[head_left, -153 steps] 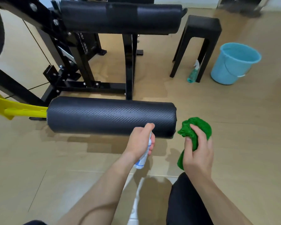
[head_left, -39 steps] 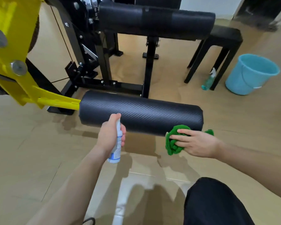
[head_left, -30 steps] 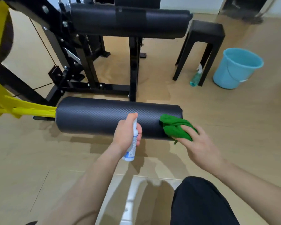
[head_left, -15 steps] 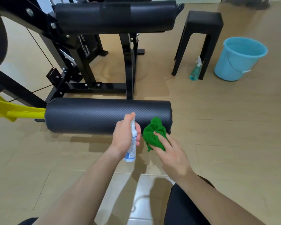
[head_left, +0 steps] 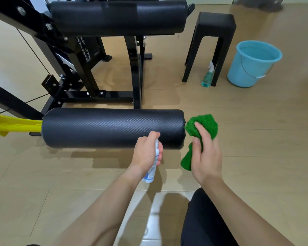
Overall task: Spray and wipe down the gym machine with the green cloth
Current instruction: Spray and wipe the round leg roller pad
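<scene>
**Green cloth off the roller's end**

Long cylindrical roller pad (head_left: 112, 128), black, with a fine woven carbon-fibre texture, fixed to a flat yellow metal arm (head_left: 16, 124). Farther off, a second, thicker black pad (head_left: 117, 16) on a black steel frame. Glossy tan floor (head_left: 256, 139) beneath.

On the left hand (head_left: 146, 153), fingers (head_left: 159, 151) curled round a slim white spray bottle (head_left: 152, 167) with a blue label, index on top, nozzle toward the roller's near face close to its right end.

On the right hand (head_left: 205, 157), fingers (head_left: 201, 132) closed on the green cloth (head_left: 203, 123), fluffy and bunched, with a tail hanging below the palm. Cloth at the roller's right end cap, touching or just beside it; cannot tell which.

Half a second ago, cloth on the roller's front face, tight against the spraying hand. Now out past the end, right of the left-hand fingers, with a gap between. Bottle hand nearly unchanged.

Beyond the right-hand fingers: a square black plastic stool (head_left: 215, 23), a teal trigger bottle (head_left: 207, 77) by its leg, and a round light-blue bucket (head_left: 252, 68).
</scene>
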